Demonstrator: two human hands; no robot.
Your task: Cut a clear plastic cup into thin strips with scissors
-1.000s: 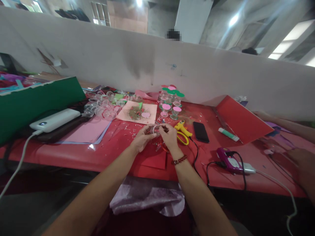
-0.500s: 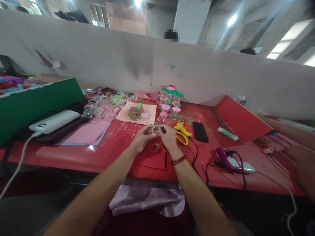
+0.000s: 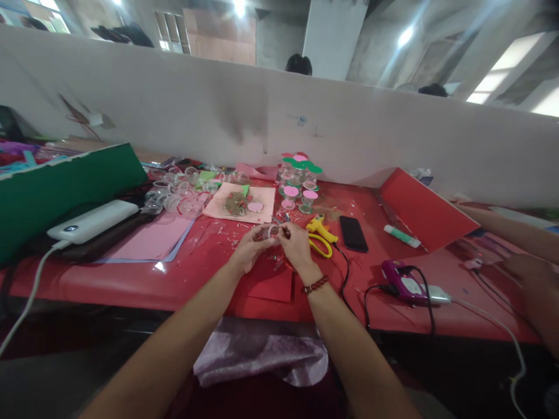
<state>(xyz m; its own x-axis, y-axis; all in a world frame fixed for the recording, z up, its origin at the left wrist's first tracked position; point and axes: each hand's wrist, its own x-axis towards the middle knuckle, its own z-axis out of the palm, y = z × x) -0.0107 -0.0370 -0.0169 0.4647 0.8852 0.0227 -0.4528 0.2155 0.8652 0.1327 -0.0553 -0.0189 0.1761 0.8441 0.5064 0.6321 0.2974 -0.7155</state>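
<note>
My left hand (image 3: 251,247) is closed around a small clear plastic cup (image 3: 269,232), held just above the red table. At the cup's right side, the fingers of my right hand (image 3: 296,242) are pinched together; what they grip, if anything, is too small to make out. Just right of my right hand lies a yellow glue gun (image 3: 321,228) beside the yellow handle loop of scissors (image 3: 320,245). Red card (image 3: 271,285) lies below my hands. Beyond them is a pale pink sheet (image 3: 262,216) bearing brownish residue and a pink paper disc (image 3: 255,207).
Clear cups topped with paper discs (image 3: 300,180) stand at the back. Loose cups (image 3: 183,195) are piled left, near a white power bank (image 3: 92,222). To the right are a phone (image 3: 353,234), a glue stick (image 3: 402,236), a purple power strip (image 3: 404,283) and another person's arm (image 3: 515,230).
My hands stay together at the cup, with only slight finger movement. The whole view has shifted a little; nothing on the table has visibly moved.
</note>
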